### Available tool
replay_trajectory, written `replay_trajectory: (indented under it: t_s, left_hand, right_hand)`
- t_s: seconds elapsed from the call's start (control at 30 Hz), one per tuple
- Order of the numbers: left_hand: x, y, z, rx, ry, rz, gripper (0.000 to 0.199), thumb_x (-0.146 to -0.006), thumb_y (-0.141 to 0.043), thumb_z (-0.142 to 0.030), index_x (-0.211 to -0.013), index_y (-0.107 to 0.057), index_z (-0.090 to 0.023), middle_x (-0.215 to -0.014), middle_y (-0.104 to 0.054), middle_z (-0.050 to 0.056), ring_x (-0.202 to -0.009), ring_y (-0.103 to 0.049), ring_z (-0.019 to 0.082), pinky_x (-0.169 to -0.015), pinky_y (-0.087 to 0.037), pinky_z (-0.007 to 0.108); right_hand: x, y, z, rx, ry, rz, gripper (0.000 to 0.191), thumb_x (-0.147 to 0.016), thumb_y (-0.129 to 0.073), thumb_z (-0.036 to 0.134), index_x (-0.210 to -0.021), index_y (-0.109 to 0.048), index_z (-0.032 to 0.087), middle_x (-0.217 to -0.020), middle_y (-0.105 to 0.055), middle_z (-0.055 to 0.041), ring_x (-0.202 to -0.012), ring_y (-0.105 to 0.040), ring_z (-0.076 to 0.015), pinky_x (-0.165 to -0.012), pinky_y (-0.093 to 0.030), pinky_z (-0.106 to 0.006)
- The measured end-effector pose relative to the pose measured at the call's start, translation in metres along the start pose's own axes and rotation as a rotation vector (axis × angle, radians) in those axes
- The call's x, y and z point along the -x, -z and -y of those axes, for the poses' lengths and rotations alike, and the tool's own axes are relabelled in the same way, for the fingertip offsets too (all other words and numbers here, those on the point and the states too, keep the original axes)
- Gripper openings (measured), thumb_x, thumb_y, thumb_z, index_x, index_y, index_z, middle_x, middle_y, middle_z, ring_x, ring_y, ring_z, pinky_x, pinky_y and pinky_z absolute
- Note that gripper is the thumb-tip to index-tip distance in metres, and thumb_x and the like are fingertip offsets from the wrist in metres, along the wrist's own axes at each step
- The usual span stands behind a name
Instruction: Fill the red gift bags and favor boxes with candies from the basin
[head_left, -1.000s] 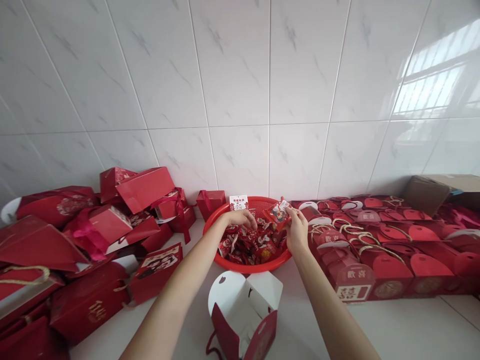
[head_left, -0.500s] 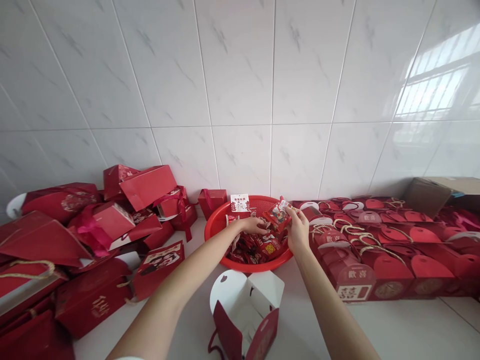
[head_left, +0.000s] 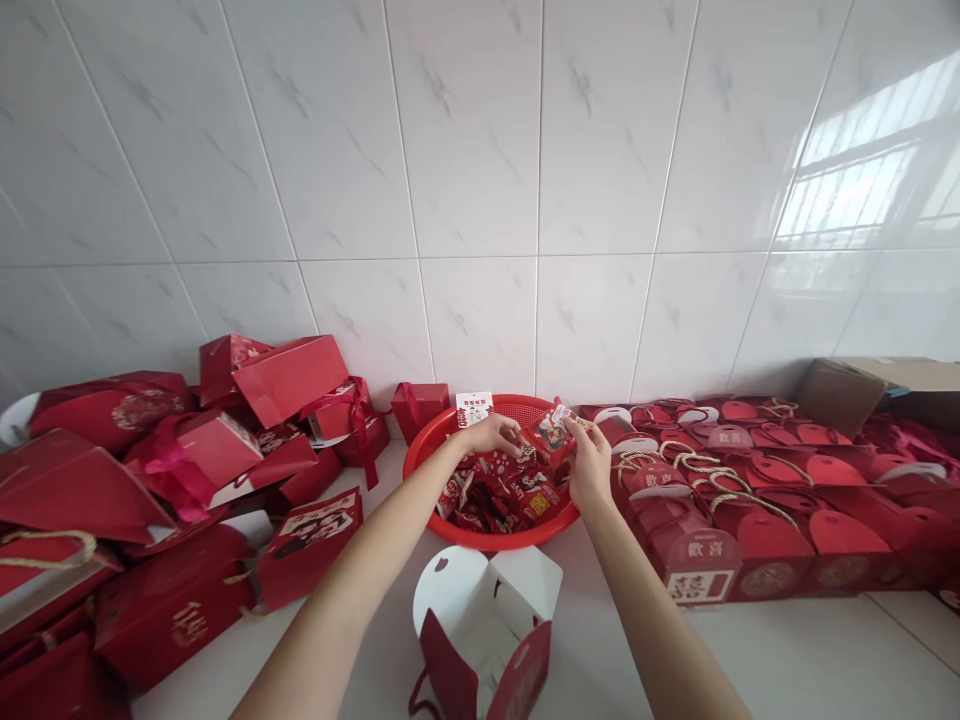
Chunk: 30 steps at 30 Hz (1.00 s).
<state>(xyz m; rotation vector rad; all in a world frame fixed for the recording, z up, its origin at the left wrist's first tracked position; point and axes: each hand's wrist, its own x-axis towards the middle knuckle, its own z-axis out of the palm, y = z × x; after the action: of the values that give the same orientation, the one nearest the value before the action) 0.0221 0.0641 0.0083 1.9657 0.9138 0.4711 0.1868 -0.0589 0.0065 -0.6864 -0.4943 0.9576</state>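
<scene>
A red plastic basket (head_left: 457, 538) holds a pile of small, shiny red snack packets (head_left: 499, 495). Over its right side, my right hand (head_left: 592, 468) is closed on red printed packets (head_left: 553, 432), pinching their upper edge between thumb and fingers. My left hand (head_left: 491, 437) is above the pile with its fingers curled. At its fingertips is a small dark-patterned packet (head_left: 528, 453), partly hidden by the fingers. In front of the basket, between my forearms, an open gift box (head_left: 491, 625) stands with its white inside showing and its flaps apart.
Folded red gift boxes (head_left: 176, 610) are heaped on the left. Rows of red boxes (head_left: 772, 545) with rope handles stand on the right, a cardboard carton (head_left: 844, 395) behind them. A white printed card (head_left: 473, 408) leans at the basket's back rim. The tiled wall (head_left: 480, 180) rises behind.
My left hand has lifted slightly out of the pile, its fingers now curled at a small packet. My right hand still holds the red packets. The view has shifted a little.
</scene>
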Motion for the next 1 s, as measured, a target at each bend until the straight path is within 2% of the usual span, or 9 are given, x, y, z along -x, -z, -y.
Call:
replay_trajectory:
  t_s: [0.2, 0.37, 0.5, 0.6, 0.67, 0.77, 0.87, 1.0]
  left_hand:
    - [0.004, 0.013, -0.001, 0.072, -0.008, -0.163, 0.017, -0.066, -0.073, -0.012, -0.082, -0.071, -0.016, -0.08, -0.074, 0.001, -0.077, -0.069, 0.015, -0.079, -0.053, 0.029]
    - [0.002, 0.008, 0.0, 0.013, 0.027, -0.169, 0.019, -0.065, -0.066, -0.01, -0.081, -0.074, -0.016, -0.074, -0.073, 0.002, -0.069, -0.068, 0.017, -0.074, -0.054, 0.03]
    - [0.001, 0.006, -0.001, -0.094, 0.023, -0.215, 0.026, -0.068, -0.061, -0.01, -0.088, -0.075, -0.017, -0.083, -0.074, 0.002, -0.079, -0.068, 0.018, -0.079, -0.053, 0.029]
    - [0.004, 0.004, -0.003, -0.202, 0.032, -0.245, 0.024, -0.066, -0.065, -0.011, -0.087, -0.075, -0.018, -0.087, -0.074, 0.003, -0.089, -0.066, 0.021, -0.081, -0.05, 0.028]
    - [0.007, 0.001, -0.006, -0.259, 0.05, -0.196, 0.017, -0.063, -0.073, -0.015, -0.08, -0.076, -0.019, -0.084, -0.073, 0.003, -0.09, -0.066, 0.023, -0.078, -0.048, 0.027]
    - [0.012, -0.007, -0.012, -0.301, 0.104, -0.04, 0.019, -0.056, -0.084, -0.023, -0.074, -0.078, -0.021, -0.074, -0.073, 0.001, -0.079, -0.066, 0.022, -0.069, -0.047, 0.025]
    - [0.011, -0.014, -0.017, -0.302, 0.163, 0.086, 0.032, -0.049, -0.087, -0.024, -0.081, -0.079, -0.023, -0.069, -0.071, -0.002, -0.071, -0.066, 0.019, -0.063, -0.047, 0.023]
    - [0.007, -0.014, -0.014, -0.25, 0.234, 0.172, 0.041, -0.05, -0.081, -0.016, -0.09, -0.08, -0.023, -0.064, -0.07, -0.004, -0.061, -0.065, 0.018, -0.058, -0.049, 0.025]
  right_hand:
    - [0.0, -0.001, 0.002, 0.012, 0.009, -0.027, 0.03, -0.054, -0.081, 0.034, -0.073, -0.063, 0.019, -0.068, -0.067, 0.0015, -0.064, -0.06, -0.0142, -0.056, -0.046, -0.024]
    - [-0.001, -0.001, 0.001, 0.021, 0.016, -0.018, 0.031, -0.054, -0.081, 0.036, -0.072, -0.061, 0.019, -0.068, -0.066, 0.0017, -0.061, -0.058, -0.0138, -0.054, -0.044, -0.024]
    - [0.0, -0.001, 0.001, 0.02, 0.009, -0.017, 0.032, -0.054, -0.082, 0.036, -0.072, -0.061, 0.019, -0.068, -0.066, 0.0018, -0.062, -0.058, -0.0137, -0.054, -0.044, -0.024]
    - [0.0, 0.0, 0.001, 0.022, 0.006, -0.019, 0.032, -0.054, -0.081, 0.035, -0.072, -0.06, 0.019, -0.068, -0.066, 0.002, -0.063, -0.059, -0.014, -0.054, -0.044, -0.024]
    - [0.0, 0.0, 0.001, 0.031, 0.01, -0.016, 0.031, -0.055, -0.081, 0.035, -0.072, -0.061, 0.019, -0.068, -0.066, 0.0023, -0.062, -0.059, -0.014, -0.054, -0.043, -0.024]
    - [-0.001, 0.001, -0.001, 0.039, 0.027, -0.016, 0.031, -0.056, -0.081, 0.035, -0.073, -0.061, 0.019, -0.067, -0.066, 0.0029, -0.061, -0.058, -0.0132, -0.053, -0.043, -0.024]
    - [-0.002, 0.002, -0.002, 0.052, 0.042, -0.021, 0.03, -0.058, -0.08, 0.036, -0.072, -0.06, 0.02, -0.067, -0.066, 0.0029, -0.06, -0.058, -0.0131, -0.054, -0.044, -0.024]
    - [-0.003, 0.002, -0.002, 0.06, 0.044, -0.022, 0.03, -0.058, -0.08, 0.036, -0.073, -0.061, 0.02, -0.067, -0.066, 0.0027, -0.06, -0.058, -0.0132, -0.053, -0.044, -0.024]
